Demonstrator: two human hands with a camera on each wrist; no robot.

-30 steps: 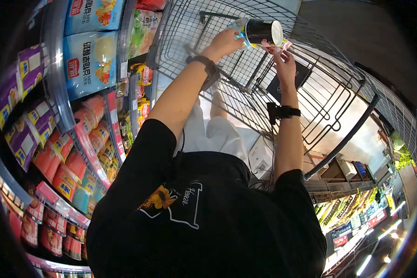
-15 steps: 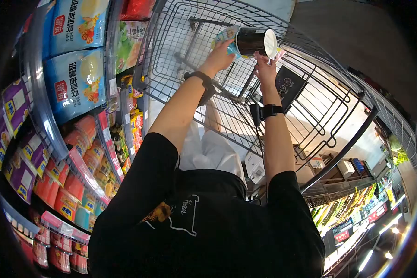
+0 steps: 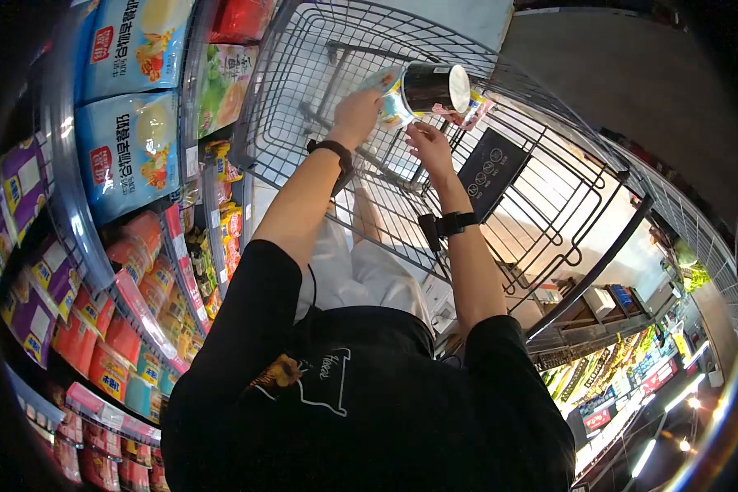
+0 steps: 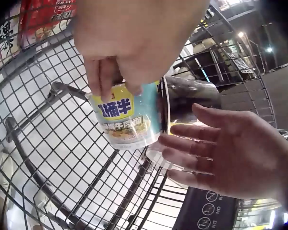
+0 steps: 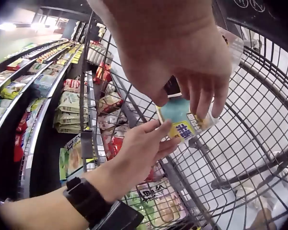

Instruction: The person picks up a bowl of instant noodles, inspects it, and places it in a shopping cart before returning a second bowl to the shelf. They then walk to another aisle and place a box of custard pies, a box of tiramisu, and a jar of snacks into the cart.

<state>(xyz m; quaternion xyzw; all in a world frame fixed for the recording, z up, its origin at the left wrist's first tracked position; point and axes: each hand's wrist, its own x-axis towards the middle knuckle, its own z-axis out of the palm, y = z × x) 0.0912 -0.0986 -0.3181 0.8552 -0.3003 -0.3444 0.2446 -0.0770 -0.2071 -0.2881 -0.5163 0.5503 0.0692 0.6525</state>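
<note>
On my feed I can read "牛肉面" on the noodle cup (image 4: 127, 112), "NO" beside round symbols on the cart's dark sign (image 4: 198, 207), and "早餐奶" on a blue bag (image 3: 131, 152); the black shirt's script (image 3: 331, 373) is too small.

Here's the shelf (image 3: 76, 230), loaded: blue bags (image 3: 131, 152), purple packs (image 3: 22, 164), red tubs (image 3: 123, 338) crowding along it!
</note>
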